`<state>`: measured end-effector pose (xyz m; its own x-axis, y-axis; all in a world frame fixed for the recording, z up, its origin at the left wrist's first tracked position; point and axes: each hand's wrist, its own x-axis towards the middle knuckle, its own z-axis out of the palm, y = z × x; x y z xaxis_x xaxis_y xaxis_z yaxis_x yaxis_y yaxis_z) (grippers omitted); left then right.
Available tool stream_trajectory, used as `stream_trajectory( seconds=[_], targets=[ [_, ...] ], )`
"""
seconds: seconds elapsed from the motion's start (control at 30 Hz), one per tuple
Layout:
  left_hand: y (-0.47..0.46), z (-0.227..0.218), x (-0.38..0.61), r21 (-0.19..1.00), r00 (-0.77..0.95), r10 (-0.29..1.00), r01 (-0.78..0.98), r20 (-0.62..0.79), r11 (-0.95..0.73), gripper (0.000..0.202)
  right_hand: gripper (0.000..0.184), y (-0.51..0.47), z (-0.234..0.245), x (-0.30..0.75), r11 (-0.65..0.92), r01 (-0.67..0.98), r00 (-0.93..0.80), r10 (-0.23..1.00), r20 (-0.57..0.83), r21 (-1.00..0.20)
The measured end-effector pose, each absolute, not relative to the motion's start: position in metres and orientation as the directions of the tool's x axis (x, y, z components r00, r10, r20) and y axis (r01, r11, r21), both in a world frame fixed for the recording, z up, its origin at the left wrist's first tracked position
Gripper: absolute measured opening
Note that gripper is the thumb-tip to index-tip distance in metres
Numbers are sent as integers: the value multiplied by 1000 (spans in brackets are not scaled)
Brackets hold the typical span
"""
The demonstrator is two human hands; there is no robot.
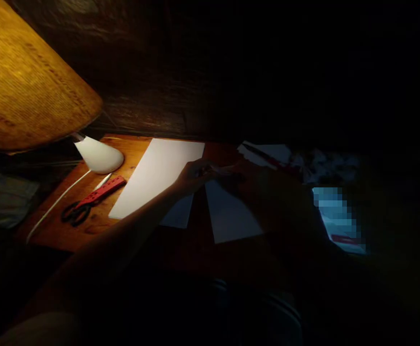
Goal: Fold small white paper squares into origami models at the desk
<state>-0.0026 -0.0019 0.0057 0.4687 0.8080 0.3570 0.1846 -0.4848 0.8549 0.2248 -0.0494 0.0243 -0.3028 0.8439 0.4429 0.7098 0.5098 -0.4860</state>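
Observation:
My left hand reaches over the right side of a white sheet of paper, its fingers closed in a pinch. A small pale, thin thing shows at its fingertips, too dim and blurred to name. My right hand is close beside it in deep shadow, and its fingers cannot be made out. Below the hands lies a second piece of white paper, partly shaded. To the left, scissors with black handles rest on the wooden table, by a red strip-like part.
A lamp with a yellow woven shade and white base stands at the left, its white cord trailing forward. More white paper lies at the back, under a dark long object. A lit phone is at the right.

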Motion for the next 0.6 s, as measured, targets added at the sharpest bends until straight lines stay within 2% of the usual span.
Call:
stream_trajectory(
  seconds=[0.1,0.2,0.3,0.47,0.6],
  targets=[
    [-1,3,-1,874,453,815,140,361,-465,33,17,-55,34,225,522,750,-359,837,413,-406],
    [1,-2,0,886,395,829,72,397,-459,39,16,-58,38,224,541,783,-405,817,410,-305],
    [1,-3,1,875,395,819,72,416,-479,37,16,-58,39,223,568,787,-449,796,405,-242],
    [-1,1,0,833,438,792,153,425,-532,22,15,-57,36,224,592,769,-449,768,456,-240],
    [-2,2,0,841,449,798,165,402,-516,21,17,-53,27,222,593,769,-410,744,527,-240]
  ],
)
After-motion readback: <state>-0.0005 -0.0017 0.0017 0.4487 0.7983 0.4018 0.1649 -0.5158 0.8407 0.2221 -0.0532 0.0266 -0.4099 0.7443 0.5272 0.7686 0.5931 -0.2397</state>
